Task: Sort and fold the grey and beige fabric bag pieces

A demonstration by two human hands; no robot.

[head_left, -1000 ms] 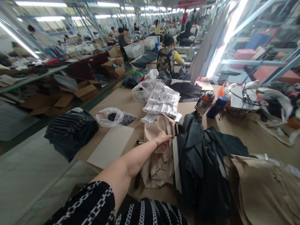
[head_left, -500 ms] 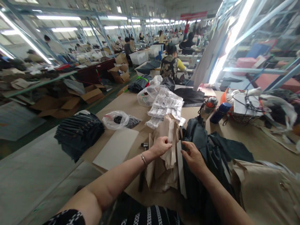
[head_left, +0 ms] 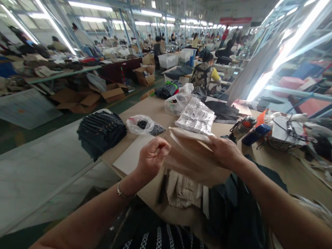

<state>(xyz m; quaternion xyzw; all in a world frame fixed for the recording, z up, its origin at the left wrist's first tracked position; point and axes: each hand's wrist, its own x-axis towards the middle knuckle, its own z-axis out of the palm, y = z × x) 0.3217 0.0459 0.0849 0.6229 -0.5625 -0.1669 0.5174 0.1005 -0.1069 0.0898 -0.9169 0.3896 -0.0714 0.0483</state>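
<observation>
Both my hands hold up a beige fabric piece [head_left: 192, 157] above the table. My left hand [head_left: 151, 157] pinches its left edge with closed fingers. My right hand [head_left: 225, 152] grips its right side from on top. Under the lifted piece lies a small pile of beige pieces [head_left: 183, 190] on the brown table [head_left: 153, 107]. To the right of that pile lies a heap of dark fabric [head_left: 233, 211], partly hidden by my right forearm.
A grey board [head_left: 129, 155] lies left of my hands, with a stack of dark folded garments [head_left: 101, 129] and a plastic bag [head_left: 141, 124] beyond it. Clear packets [head_left: 195, 116], a bottle [head_left: 255, 133] and a basket [head_left: 281, 140] stand further back. A seated person [head_left: 204, 72] works at the table's far end.
My hands have lifted a beige piece off the pile and raised it toward me. My right hand moved from the dark fabric onto that piece. The view panned right.
</observation>
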